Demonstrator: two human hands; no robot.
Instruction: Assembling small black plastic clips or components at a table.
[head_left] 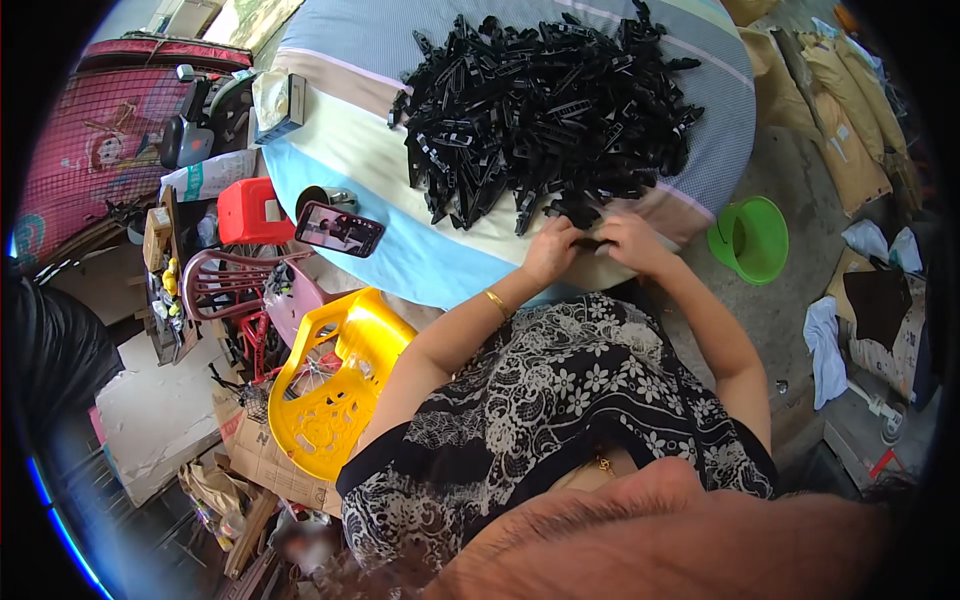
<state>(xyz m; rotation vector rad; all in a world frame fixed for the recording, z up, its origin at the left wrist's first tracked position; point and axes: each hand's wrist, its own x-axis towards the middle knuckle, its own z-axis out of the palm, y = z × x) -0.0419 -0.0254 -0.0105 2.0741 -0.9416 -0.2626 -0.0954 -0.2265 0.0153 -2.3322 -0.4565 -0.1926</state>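
A large heap of black plastic parts (pixel 550 110), slim and clip-like, covers the middle of the striped cloth (pixel 330 150) on the round table. At the heap's near edge, my left hand (pixel 553 250) and my right hand (pixel 636 245) come close together, fingers bent and closed. Between the fingertips shows a small black plastic part (pixel 592 244), pinched from both sides and mostly covered by the fingers. Just beyond my left fingertips, more loose parts lie at the rim of the heap, almost touching them.
A phone (pixel 340 229) leans by a metal cup (pixel 338 197) at the table's left edge, near a tissue box (pixel 283 108). A yellow chair (pixel 335 400) and a red stool (pixel 247 212) stand at left. On the right are a green bucket (pixel 755 240) and sacks (pixel 845 150).
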